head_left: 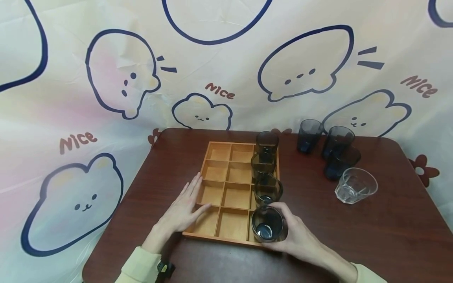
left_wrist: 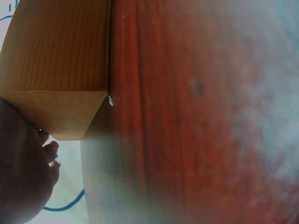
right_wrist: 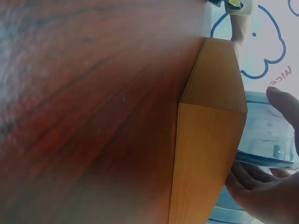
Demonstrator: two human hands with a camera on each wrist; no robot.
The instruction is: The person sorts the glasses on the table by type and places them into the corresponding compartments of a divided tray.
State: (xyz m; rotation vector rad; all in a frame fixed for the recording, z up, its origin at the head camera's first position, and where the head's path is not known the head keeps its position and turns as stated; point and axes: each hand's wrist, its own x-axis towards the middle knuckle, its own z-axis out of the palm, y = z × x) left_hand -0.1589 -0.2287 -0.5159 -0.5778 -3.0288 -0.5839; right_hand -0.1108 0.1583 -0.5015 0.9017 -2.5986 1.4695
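Observation:
A wooden tray (head_left: 232, 225) with square compartments lies on the table. In its front right compartment stands a dark tinted glass (head_left: 267, 224), and my right hand (head_left: 301, 237) grips it with thumb and fingers round its sides. The right wrist view shows this glass (right_wrist: 266, 130) between thumb and fingers, just above the tray's wall (right_wrist: 210, 154). Behind it, several dark glasses (head_left: 267, 188) stand in a row along the tray's right column. My left hand (head_left: 182, 212) rests along the tray's left edge, fingers straight; the left wrist view shows that hand (left_wrist: 23, 172) beside the tray's corner.
On the right of the table stand three blue-tinted glasses (head_left: 309, 137) close together, with a clear glass (head_left: 355, 185) in front of them. A curtain with cartoon drawings (head_left: 212, 63) hangs behind the dark red table (head_left: 354, 236). A black wrist strap (head_left: 165, 269) shows near the left sleeve.

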